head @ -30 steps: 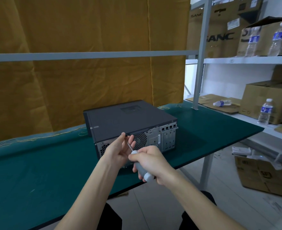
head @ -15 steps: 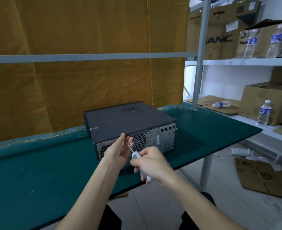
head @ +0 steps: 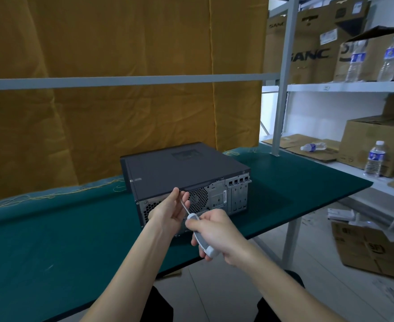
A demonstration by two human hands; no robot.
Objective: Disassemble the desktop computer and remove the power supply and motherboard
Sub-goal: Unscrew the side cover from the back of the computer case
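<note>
**Screwdriver at the rear panel of the closed computer**

The desktop computer (head: 184, 180) is the landmark: a dark grey case lying flat on the green table (head: 52, 240), its lid on, its perforated metal rear panel facing the person. To the left of it and behind it hangs a mustard-yellow curtain (head: 121, 112), crossed by a grey horizontal rail (head: 121, 81). Yellow threads (head: 52, 194) trail along the table's far edge, left of the computer.

In front of the rear panel, the left hand (head: 170, 213) is raised with its fingers curled; thumb and fingertips pinch the thin metal shaft of the screwdriver (head: 199, 233) near its tip, right at the top edge of the panel, just left of the round fan grille (head: 198, 199). Whether the tip sits in a screw cannot be told. Just right of the left hand and nearer the person, the right hand (head: 216, 233) wraps its fingers around the screwdriver's white-grey handle, whose butt end sticks out below the palm. The shaft slants up and left from the handle towards the panel.

Right of the computer stands a grey shelf (head: 344, 87) loaded with cardboard boxes (head: 374, 140) and water bottles (head: 376, 159); one bottle lies on its side. Below the shelf, more cardboard rests on the floor (head: 307, 287).
</note>
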